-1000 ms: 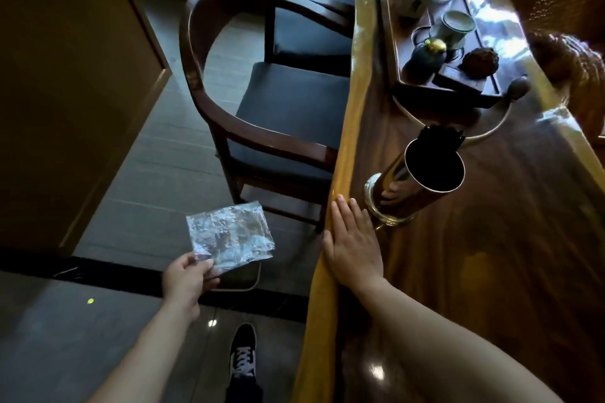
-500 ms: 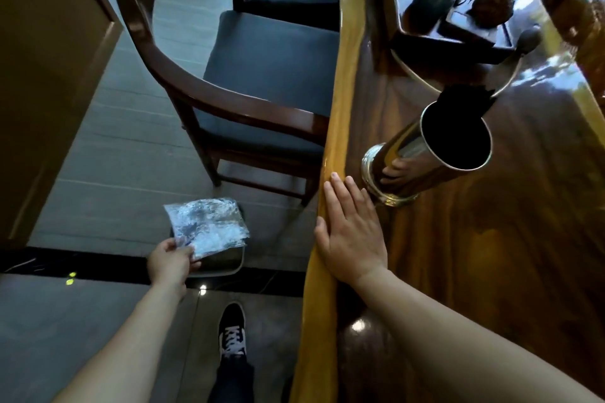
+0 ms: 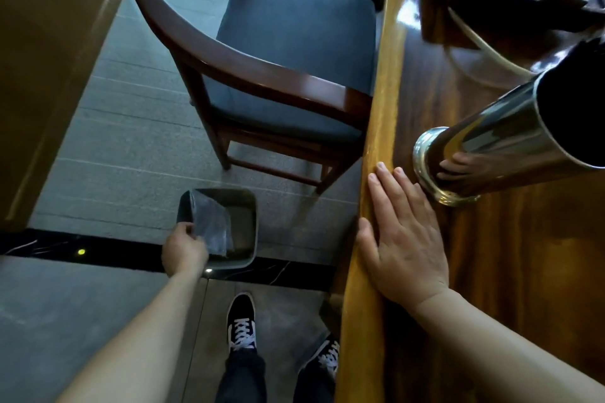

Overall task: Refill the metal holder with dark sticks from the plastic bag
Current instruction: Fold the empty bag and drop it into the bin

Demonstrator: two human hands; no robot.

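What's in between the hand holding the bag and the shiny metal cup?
The head view shows the right hand, flat on the table edge, between the left hand and metal holder.

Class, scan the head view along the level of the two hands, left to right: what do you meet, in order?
Left hand → plastic bag → grey bin → table's light wooden edge → right hand → metal holder.

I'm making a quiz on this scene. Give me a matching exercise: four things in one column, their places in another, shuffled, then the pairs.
Things:
1. plastic bag
2. right hand
3. metal holder
4. bin

Places:
A. flat on the table edge
B. on the floor by the chair
C. held over the bin by the left hand
D. standing on the table

Pairs: 1-C, 2-A, 3-D, 4-B
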